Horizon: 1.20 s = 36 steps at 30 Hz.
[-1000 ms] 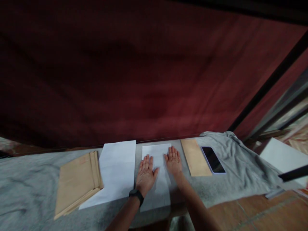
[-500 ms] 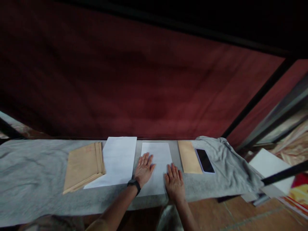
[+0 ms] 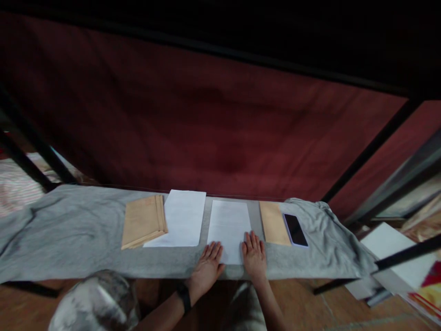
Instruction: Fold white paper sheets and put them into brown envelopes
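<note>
A white sheet of paper (image 3: 229,220) lies flat on the grey cloth in front of me. My left hand (image 3: 207,266), with a dark watch (image 3: 183,296) on its wrist, rests at the sheet's near left corner, fingers stretched out. On the sheet's near right edge lies my right hand (image 3: 254,257), flat with the fingers a little apart. To the left, a wider white sheet (image 3: 186,220) is partly covered by a stack of brown envelopes (image 3: 142,220). Right of my right hand is a single brown envelope (image 3: 274,224), with a phone (image 3: 295,230) beside it.
A grey cloth (image 3: 86,225) covers the long, narrow table. Dark red fabric (image 3: 220,124) hangs behind it, framed by black bars (image 3: 375,147). White boxes (image 3: 392,248) stand on the tiled floor at the right.
My left hand has slid from the middle of the sheet toward its near left corner. The right hand stays at the near right edge. The camera view has shifted.
</note>
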Each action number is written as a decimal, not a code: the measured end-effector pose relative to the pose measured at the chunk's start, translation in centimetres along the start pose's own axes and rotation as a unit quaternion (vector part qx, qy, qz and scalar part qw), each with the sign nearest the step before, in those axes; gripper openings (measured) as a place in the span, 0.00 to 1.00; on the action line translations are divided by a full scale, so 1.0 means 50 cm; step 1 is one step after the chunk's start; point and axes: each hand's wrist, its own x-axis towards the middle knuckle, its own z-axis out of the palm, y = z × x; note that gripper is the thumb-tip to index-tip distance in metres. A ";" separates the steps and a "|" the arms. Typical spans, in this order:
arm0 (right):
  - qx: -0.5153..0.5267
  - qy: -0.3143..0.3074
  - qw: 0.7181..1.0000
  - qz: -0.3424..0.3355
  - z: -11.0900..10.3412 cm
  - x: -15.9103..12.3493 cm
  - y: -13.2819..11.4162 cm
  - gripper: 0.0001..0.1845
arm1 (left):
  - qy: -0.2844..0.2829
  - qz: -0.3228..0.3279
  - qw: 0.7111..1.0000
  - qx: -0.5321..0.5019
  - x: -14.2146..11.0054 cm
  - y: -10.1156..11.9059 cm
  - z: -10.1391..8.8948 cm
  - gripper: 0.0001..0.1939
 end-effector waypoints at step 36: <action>0.344 -0.008 0.938 -0.033 -0.124 -0.131 0.073 0.24 | 0.045 0.072 0.972 -0.219 -0.151 0.006 -0.162 0.20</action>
